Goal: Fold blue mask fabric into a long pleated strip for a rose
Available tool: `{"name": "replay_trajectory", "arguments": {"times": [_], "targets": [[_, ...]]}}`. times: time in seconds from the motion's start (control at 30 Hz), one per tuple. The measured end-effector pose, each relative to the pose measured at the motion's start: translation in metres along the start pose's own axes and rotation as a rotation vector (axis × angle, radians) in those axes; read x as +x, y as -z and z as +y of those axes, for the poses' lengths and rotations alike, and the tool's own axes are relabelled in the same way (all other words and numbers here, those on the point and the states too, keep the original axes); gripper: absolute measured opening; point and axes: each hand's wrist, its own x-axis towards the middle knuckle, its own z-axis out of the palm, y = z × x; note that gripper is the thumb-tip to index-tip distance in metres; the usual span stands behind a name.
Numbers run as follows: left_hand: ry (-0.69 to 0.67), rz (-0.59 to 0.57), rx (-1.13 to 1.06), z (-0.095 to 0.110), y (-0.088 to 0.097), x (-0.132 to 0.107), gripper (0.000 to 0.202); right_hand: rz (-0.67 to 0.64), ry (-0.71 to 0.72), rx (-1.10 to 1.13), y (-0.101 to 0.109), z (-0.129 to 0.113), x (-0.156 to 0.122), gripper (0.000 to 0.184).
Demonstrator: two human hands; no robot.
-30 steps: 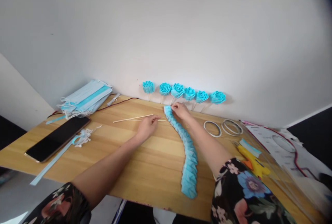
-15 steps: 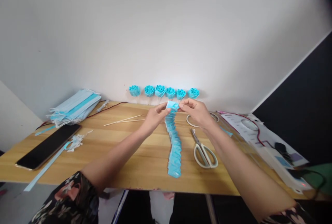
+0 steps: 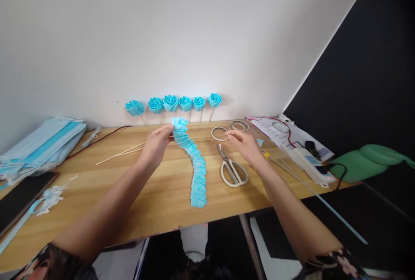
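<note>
Head view: left hand (image 3: 158, 143) is pinching the far end of the blue strip (image 3: 196, 162), mid tabletop (image 3: 158, 197), tail toward the near edge. Right hand (image 3: 245, 145) is loosely curled by the scissors (image 3: 228, 161), can't tell if it's empty. One-ended grip, so a tug could probably stretch the strip.

A: Big phone (image 3: 24, 200) on the left of the worktop (image 3: 162, 189), screen dark, cut off by the edge of the view. What's on the right?

B: White power strip (image 3: 306, 167), small red light on, black plug in its near end. Printed sheet (image 3: 267, 128) lying behind it, with a reddish cable (image 3: 289, 135) running across.

A: And the green thing (image 3: 359, 163)?

B: Sits just right of the strip, tbh can't tell what it is. Pale wall (image 3: 194, 33) behind, black panel (image 3: 356, 68) on the right.
</note>
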Motion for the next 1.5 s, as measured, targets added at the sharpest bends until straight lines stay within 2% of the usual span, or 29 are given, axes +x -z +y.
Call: {"name": "replay_trajectory", "arguments": {"times": [0.1,0.17,0.33,0.5,0.6,0.73,0.8,0.93,1.23,1.5], "targets": [[0.055,0.012,-0.084,-0.004,0.004,-0.003,0.024,0.017,-0.076,-0.193,-0.002,0.029,-0.022,0.024],[0.085,0.033,-0.104,-0.008,0.003,-0.006,0.024,-0.004,-0.073,-0.285,-0.007,0.035,-0.030,0.022],[0.135,0.038,-0.055,-0.015,-0.001,-0.016,0.029,-0.081,-0.015,-0.468,-0.020,0.024,-0.033,0.018],[0.134,0.026,-0.053,-0.018,0.000,-0.024,0.028,-0.051,0.016,-0.559,-0.031,0.023,-0.029,0.016],[0.137,0.022,-0.068,-0.019,-0.001,-0.024,0.029,-0.021,0.007,-0.488,-0.035,0.033,-0.026,0.016],[0.122,0.019,-0.104,-0.020,-0.001,-0.024,0.029,0.009,-0.131,-0.307,-0.035,0.044,-0.022,0.015],[0.119,0.025,-0.108,-0.020,-0.001,-0.024,0.028,0.012,-0.149,-0.278,-0.034,0.046,-0.021,0.017],[0.124,0.036,-0.110,-0.018,-0.001,-0.024,0.026,0.026,-0.102,-0.277,-0.034,0.042,-0.024,0.019],[0.146,0.053,-0.159,-0.020,-0.001,-0.021,0.028,0.017,-0.025,-0.458,-0.041,0.042,-0.027,0.014],[0.151,0.077,-0.193,-0.022,-0.001,-0.022,0.030,0.000,-0.152,-0.325,-0.037,0.045,-0.023,0.020]]}}
